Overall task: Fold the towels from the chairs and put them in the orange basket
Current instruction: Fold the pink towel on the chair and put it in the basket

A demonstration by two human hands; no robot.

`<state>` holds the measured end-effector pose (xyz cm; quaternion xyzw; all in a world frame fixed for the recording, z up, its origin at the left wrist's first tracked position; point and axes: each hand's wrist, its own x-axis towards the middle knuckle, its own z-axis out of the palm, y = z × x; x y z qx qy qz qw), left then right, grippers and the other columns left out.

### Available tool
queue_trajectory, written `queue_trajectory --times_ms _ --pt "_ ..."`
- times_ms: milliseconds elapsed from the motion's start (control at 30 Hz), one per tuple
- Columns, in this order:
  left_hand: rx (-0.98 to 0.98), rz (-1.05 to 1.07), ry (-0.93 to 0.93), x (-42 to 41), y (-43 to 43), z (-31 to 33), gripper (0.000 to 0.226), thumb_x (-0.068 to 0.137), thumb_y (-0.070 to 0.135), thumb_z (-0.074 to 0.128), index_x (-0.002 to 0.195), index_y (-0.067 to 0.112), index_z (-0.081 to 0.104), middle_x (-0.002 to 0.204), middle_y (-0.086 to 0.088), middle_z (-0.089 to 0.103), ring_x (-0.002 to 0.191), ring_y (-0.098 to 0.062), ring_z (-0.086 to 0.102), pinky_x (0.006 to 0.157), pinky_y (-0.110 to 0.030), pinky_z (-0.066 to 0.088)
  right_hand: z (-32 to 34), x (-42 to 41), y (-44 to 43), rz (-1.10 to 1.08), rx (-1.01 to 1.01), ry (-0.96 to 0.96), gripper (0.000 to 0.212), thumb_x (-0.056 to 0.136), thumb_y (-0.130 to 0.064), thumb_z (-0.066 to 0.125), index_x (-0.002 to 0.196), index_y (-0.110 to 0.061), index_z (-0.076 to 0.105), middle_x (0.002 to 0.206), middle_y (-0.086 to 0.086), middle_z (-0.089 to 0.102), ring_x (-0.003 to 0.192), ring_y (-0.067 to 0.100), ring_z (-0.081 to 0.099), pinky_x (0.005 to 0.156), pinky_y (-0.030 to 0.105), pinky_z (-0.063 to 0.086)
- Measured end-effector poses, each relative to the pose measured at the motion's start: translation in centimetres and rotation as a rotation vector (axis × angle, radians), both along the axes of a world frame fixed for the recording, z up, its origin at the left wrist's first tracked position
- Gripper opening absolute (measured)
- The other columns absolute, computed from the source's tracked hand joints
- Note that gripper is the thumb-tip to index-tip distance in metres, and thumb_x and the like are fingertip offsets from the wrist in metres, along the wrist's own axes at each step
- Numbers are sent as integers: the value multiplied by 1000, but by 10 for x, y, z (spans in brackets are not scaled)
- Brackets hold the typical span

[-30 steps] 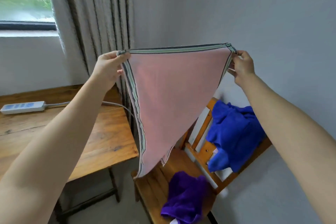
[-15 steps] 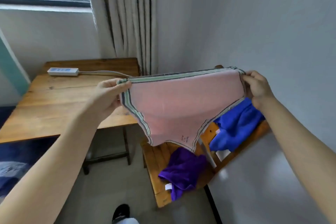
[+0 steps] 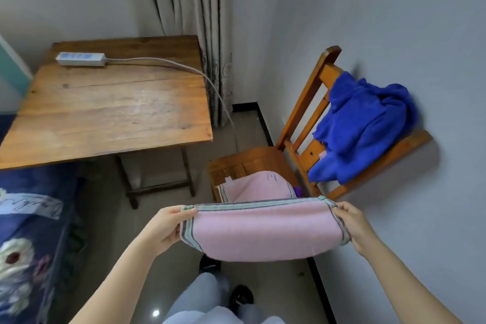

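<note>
A pink towel (image 3: 263, 231) with striped edges hangs between my hands, its far part lying on the seat of a wooden chair (image 3: 247, 160). My left hand (image 3: 168, 226) pinches its left corner and my right hand (image 3: 351, 226) pinches its right corner. A blue towel (image 3: 363, 129) is bunched over the chair's backrest. A sliver of purple towel (image 3: 298, 191) shows on the seat behind the pink one; the rest is hidden. The orange basket is not in view.
A wooden table (image 3: 110, 108) stands at the left with a white power strip (image 3: 80, 58) and its cable. A bed with a flowered blue cover (image 3: 29, 244) is at lower left. Curtains hang behind; a wall runs along the right. My legs and shoes are below.
My hands have lowered the pink towel from chest height down over the chair seat, and its free end now lies on the seat, covering the purple towel. My view has tilted down.
</note>
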<state>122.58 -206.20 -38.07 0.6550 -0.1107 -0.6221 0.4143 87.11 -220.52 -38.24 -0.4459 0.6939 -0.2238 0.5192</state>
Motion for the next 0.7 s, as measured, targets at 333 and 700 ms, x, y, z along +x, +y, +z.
queue_trajectory --times_ms 333,700 --pt "102 123 -6 14 -62 -66 16 87 9 62 100 1 66 96 -16 70 79 -26 66 62 -30 53 -33 41 -31 -37 105 174 10 93 -7 48 101 -7 54 96 12 57 72 16 52 54 25 39" --pt "142 271 12 28 -127 -125 11 89 8 57 93 0 65 92 -17 68 76 -26 63 65 -32 50 -85 73 -102 -38 38 281 12 92 0 46 93 -8 55 93 13 58 80 23 50 59 23 38"
